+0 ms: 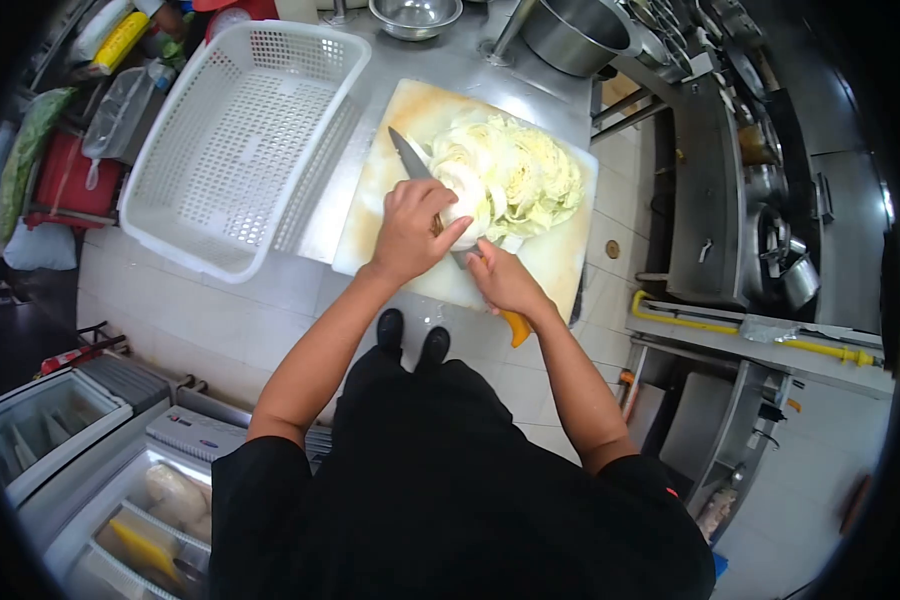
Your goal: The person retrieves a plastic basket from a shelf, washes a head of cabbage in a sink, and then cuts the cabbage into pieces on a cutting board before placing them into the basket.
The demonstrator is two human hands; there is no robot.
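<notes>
A white cutting board (370,235) with yellowish stains lies on the metal counter. On it rests pale green cabbage (465,165), cut into layered pieces with loose shreds at the right. My left hand (410,225) is closed over the left side of the cabbage, fingers bent and thumb pointing right. My right hand (505,277) grips a large knife (410,157) by its orange-yellow handle near the board's front edge. The blade runs diagonally to the upper left along the cabbage, its middle hidden beneath my left hand.
Left of the board stands a white perforated plastic basket (195,262). Behind are a steel bowl (415,18) and a deep steel pot (575,40). A metal shelf unit (710,200) with cookware is on the right; food containers (160,520) sit at lower left.
</notes>
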